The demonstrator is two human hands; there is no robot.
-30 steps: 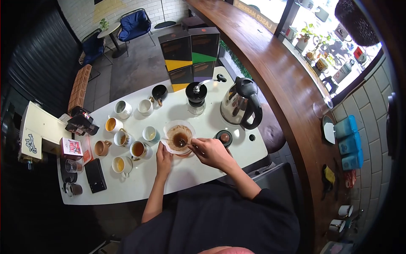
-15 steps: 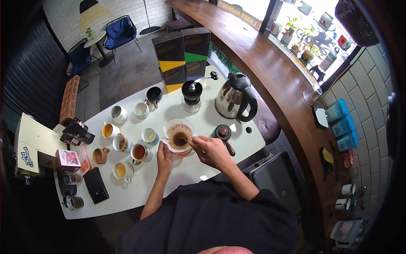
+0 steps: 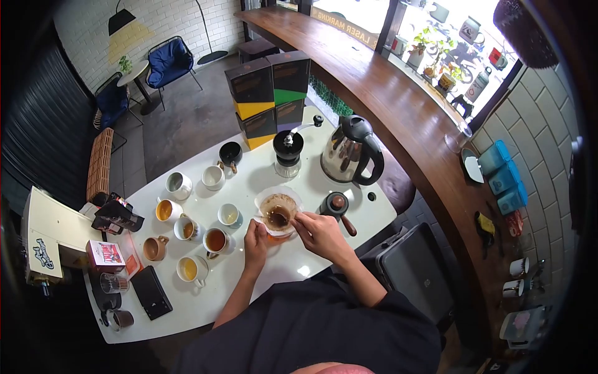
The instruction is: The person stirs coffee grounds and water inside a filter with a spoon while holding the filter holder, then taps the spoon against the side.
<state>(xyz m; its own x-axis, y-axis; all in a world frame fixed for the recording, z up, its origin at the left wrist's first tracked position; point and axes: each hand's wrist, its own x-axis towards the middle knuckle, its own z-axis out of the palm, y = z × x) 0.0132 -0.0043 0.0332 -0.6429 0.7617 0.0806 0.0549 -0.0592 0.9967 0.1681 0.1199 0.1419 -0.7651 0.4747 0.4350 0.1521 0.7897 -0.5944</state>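
At 6 o'clock from hand grinder, noted paper filter | pinched spoon in right hand at 4 o'clock rim | touched 8 o'clock rim with left hand, could not tell if grasping | saw spoon bowl less clearly than before; judged mid-stir.

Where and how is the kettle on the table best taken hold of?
Probably by its black handle, coming from the person's right: it arches out from the body of the kettle on that side, facing away from the grinder.
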